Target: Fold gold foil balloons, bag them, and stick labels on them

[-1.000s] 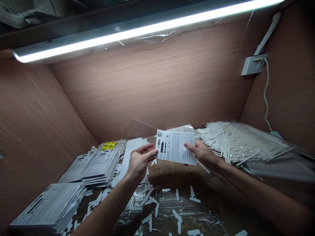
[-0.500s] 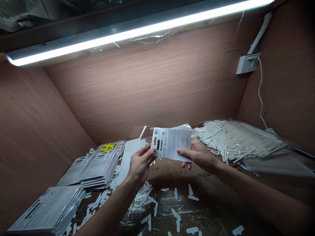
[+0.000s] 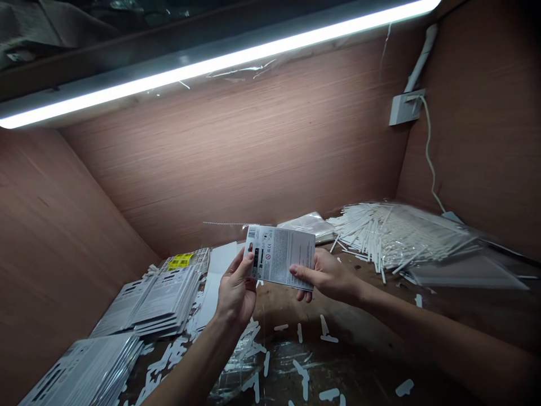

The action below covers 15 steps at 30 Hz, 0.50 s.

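While the left hand (image 3: 235, 288) pinches the left edge of a printed card (image 3: 279, 254) just below the centre of the head view, the right hand (image 3: 332, 276) grips its right end, thumb on top. Card stacks (image 3: 163, 296) lie lower left; white sticks (image 3: 380, 234) spread at right.

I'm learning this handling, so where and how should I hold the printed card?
Probably pinch the printed card at its left and right ends, coming in from each side, as the left grip and right grip do: it's flat, with those ends facing sideways.
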{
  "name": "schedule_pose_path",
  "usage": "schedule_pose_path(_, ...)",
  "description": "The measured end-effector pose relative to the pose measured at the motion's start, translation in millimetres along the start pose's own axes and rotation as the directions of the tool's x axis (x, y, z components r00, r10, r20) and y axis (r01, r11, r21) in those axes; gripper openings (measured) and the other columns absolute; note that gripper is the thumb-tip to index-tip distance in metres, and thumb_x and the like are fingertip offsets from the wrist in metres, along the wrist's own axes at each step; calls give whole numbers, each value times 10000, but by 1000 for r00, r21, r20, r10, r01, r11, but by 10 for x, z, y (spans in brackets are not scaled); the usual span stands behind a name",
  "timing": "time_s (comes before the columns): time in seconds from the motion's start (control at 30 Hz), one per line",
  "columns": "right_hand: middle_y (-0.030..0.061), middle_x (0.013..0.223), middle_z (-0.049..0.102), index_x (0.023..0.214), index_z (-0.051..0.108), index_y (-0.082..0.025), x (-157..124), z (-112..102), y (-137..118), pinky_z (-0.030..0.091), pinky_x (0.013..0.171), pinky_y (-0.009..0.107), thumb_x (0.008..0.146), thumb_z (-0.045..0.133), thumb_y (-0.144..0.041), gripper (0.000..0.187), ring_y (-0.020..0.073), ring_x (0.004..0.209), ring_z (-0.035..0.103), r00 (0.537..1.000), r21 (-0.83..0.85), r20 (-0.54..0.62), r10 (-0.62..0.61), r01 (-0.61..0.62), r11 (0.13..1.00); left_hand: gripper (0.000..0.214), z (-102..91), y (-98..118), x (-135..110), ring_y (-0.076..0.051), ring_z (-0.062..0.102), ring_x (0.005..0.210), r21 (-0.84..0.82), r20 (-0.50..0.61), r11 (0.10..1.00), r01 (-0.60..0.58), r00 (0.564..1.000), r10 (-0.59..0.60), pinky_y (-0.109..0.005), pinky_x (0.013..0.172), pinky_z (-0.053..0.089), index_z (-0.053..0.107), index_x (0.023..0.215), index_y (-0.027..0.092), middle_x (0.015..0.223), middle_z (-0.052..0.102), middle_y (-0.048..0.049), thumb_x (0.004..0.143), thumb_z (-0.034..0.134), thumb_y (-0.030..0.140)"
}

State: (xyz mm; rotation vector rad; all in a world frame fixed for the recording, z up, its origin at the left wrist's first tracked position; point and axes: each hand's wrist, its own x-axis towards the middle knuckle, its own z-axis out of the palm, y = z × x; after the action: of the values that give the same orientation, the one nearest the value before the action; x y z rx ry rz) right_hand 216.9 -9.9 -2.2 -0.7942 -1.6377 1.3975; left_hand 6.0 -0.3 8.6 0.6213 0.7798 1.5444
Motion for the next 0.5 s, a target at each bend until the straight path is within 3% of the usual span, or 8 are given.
schedule_pose_path(0.23, 69, 665, 714, 998, 642, -121, 6, 43, 62, 592, 463, 264, 947, 668, -487, 370, 196, 560, 729, 999, -32, 2, -41, 41, 999, 179, 22, -32, -7, -141, 765, 845, -43, 16, 998, 44, 999, -43, -215, 768, 637, 759, 1046, 144, 1017, 809, -62, 900, 703, 56)
schedule_pose_path(0.37, 63, 680, 718, 994, 636, -131, -10, 3, -27, 612, 489, 278, 956, 658, -463, 335, 202, 590, 743, 998, -74, 25, -55, 57, 996, 222, 12, 83, 41, -142, 772, 783, -5, -63, 1000, 0, 998, 0, -202, 679, 630, 757, 1024, 165, 930, 816, -48, 876, 699, 9)
schedule_pose_path(0.5, 44, 691, 710, 979, 623, -153, -42, -19, -146, 617, 492, 279, 938, 686, -413, 271, 202, 597, 746, 998, -114, 29, -54, 57, 992, 221, 25, 111, 7, -150, 775, 820, -8, -26, 999, -43, 999, 42, -214, 727, 636, 763, 1022, 158, 964, 817, -58, 852, 733, 20)
